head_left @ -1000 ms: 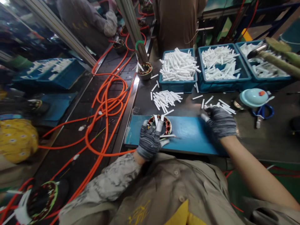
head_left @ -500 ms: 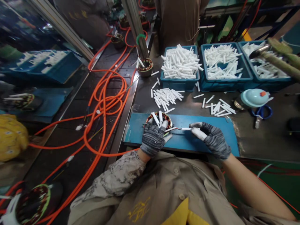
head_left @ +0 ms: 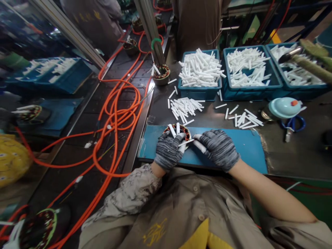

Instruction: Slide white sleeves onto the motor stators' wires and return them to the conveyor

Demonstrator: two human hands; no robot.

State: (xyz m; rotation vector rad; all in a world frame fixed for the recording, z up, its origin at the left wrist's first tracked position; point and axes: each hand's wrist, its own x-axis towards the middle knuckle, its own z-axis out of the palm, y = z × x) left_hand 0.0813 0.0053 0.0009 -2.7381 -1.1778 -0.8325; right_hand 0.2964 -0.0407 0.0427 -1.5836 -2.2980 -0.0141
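A wound motor stator [head_left: 184, 130] with copper-red windings stands on a blue mat, with two white tubes [head_left: 172, 130] upright in it. My left hand [head_left: 168, 149], in a grey striped glove with white fingertips, covers its near left side. Another thin white tube [head_left: 186, 142] slants outward between that hand's thumb and forefinger. My right hand [head_left: 219, 148], gloved alike, pinches at the outer end of this tube, right of the stator. The fingers hide the wire and part of the stator's rim.
Blue bins [head_left: 199, 92] of white tubes line the back, with loose tubes [head_left: 185, 108] before them. At right are a light-blue lidded container [head_left: 284, 108] and blue-handled scissors [head_left: 293, 125]. Orange hoses [head_left: 116, 114] coil at left, near another stator [head_left: 162, 74]. Co-workers [head_left: 198, 24] stand beyond.
My right hand has moved left, from well out over the mat to close beside the stator and my left hand. The white tube it held has come in with it. My left hand stays put.
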